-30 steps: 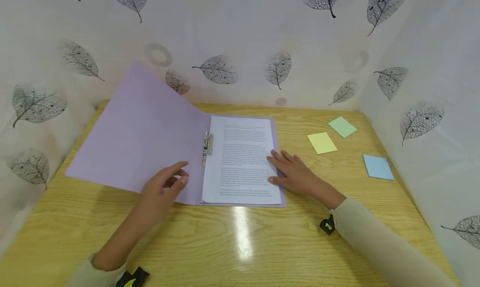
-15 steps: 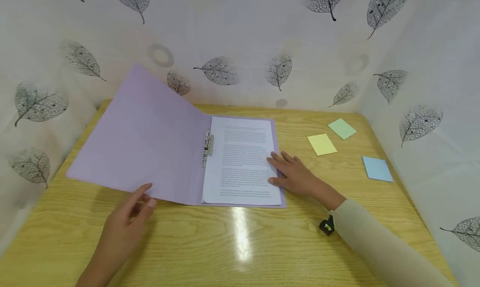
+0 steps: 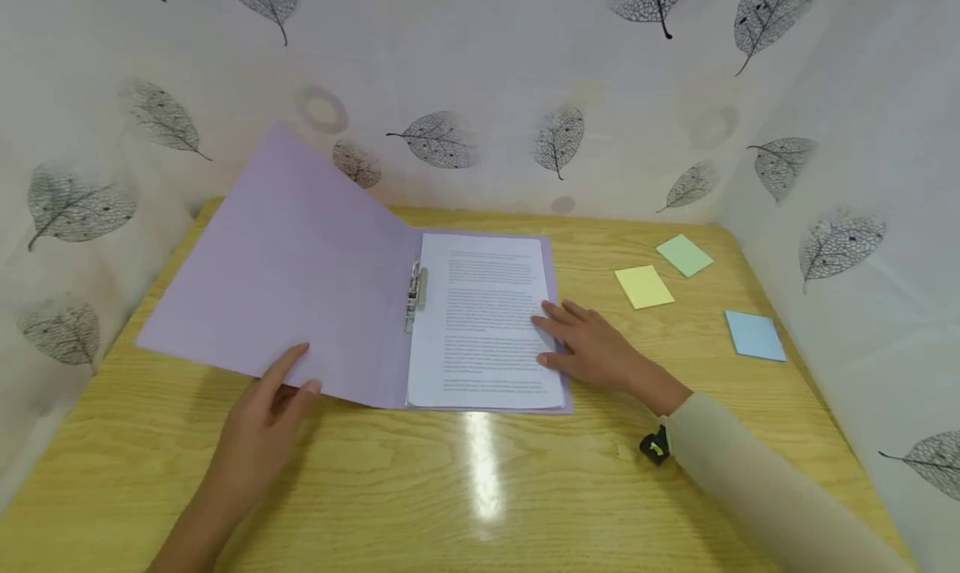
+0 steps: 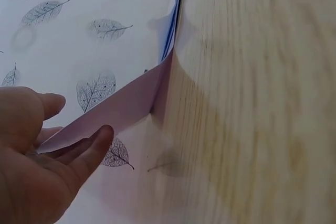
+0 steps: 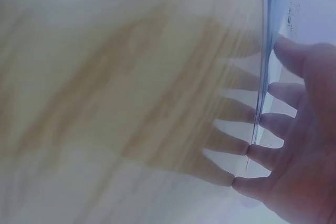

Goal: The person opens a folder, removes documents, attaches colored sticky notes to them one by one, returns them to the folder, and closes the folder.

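The lilac folder cover (image 3: 285, 248) slants up leftward, its near edge between the parted fingers of the left hand (image 3: 258, 419), while the right hand (image 3: 588, 346) lies spread on the printed sheets (image 3: 487, 327).

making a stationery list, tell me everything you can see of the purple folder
The purple folder is plain, pale and smooth, and looks like thin card or plastic. It lies open on the wood-grained table, its left cover tilted up off the surface. A silvery metal clip sits near the fold. Printed white sheets lie on its right half. The left hand touches the cover's lower edge; the right hand rests over the sheets and the folder's right edge.
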